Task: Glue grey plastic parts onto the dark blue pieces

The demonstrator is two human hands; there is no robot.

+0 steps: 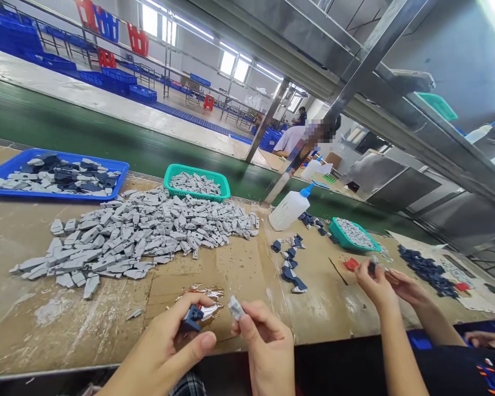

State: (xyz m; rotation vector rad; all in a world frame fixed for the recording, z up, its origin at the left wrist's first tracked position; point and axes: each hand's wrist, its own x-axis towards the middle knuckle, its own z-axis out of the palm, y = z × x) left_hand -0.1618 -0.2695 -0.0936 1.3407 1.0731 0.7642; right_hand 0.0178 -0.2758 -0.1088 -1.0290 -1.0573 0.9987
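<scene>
My left hand (pixel 165 346) is closed round a small dark blue plastic part (pixel 192 318) near the table's front edge. My right hand (pixel 264 344) pinches a small grey plastic part (pixel 236 308) between thumb and fingers, just to the right of the blue one. The two parts are close together but apart. Below them on the cardboard lies a wet glossy patch (pixel 204 294) with a small red-and-white piece in it. A large heap of grey parts (pixel 148 231) spreads over the table behind my left hand.
A blue tray (pixel 8 165) of mixed parts sits far left, a green basket (pixel 171 181) of grey parts behind the heap. A white squeeze bottle (pixel 291 209) and loose blue parts (pixel 291 264) lie at centre right. A co-worker's hands (pixel 385 283) work at the right near another green basket (pixel 338 234).
</scene>
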